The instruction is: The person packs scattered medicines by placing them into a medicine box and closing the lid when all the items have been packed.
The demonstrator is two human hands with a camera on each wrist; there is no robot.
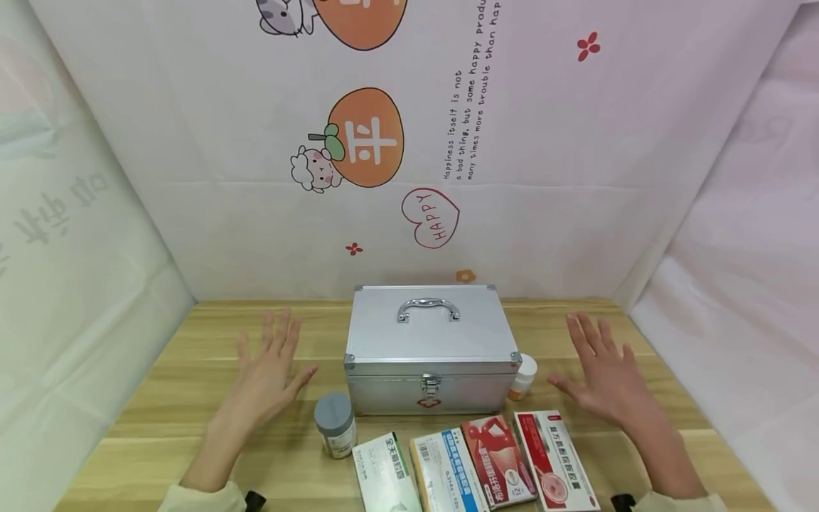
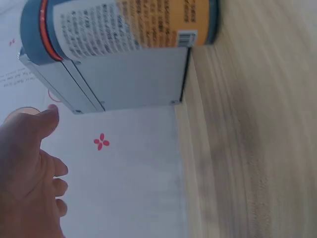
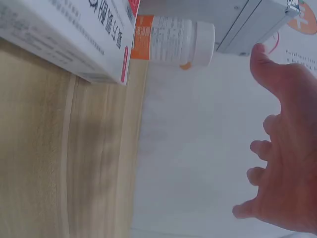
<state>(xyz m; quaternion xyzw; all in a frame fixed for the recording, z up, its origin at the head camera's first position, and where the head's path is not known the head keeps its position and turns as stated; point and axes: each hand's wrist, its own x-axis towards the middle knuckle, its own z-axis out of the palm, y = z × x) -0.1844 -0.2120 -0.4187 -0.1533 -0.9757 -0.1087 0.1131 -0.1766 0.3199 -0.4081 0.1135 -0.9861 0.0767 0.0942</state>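
A silver metal case (image 1: 430, 334) with a top handle (image 1: 429, 307) and a front latch (image 1: 431, 386) stands closed at the back middle of the table. To its left my left hand (image 1: 265, 380) is held with fingers spread, nothing in it; the nearest thing is a grey-lidded bottle (image 1: 335, 425). On the right side my right hand (image 1: 608, 380) is likewise spread and holds nothing. Between that hand and the case stands a small white bottle (image 1: 523, 377), partly hidden by the case. In the right wrist view the white bottle (image 3: 171, 39) shows an orange label.
Before the case lie a white-green medicine box (image 1: 387, 473), a blue-white box (image 1: 448, 469), a red box (image 1: 499, 461) and a red-white box (image 1: 557, 462). The wooden table (image 1: 147, 427) meets printed white cloth (image 1: 544, 213) behind and at both sides.
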